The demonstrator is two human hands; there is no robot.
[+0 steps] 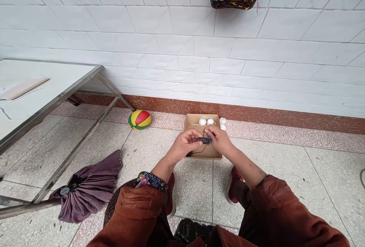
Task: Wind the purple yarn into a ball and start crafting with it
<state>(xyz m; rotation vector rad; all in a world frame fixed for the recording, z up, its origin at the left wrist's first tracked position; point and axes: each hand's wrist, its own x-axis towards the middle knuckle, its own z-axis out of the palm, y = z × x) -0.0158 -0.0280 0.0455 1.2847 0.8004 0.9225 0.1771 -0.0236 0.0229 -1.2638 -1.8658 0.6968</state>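
Note:
Between my two hands is a small dark bundle of wound yarn (203, 140), held above a shallow cardboard box (205, 158). My left hand (185, 144) pinches the bundle's left end between thumb and fingers. At its right end, the fingers of my right hand (219, 139) are closed on the bundle. A thin dark strand hangs from it toward a dark lump (189, 154) at the box's lower left corner, partly hidden by my left hand. White yarn balls (202, 121) lie at the back of the box, with loose white ends.
More white balls (222, 121) sit just right of the box. A colourful ball (139, 120) rests by the leg of a metal-framed table (94, 72) at left. A purple umbrella (91, 190) lies on the floor. A black basket (239, 1) hangs on the tiled wall.

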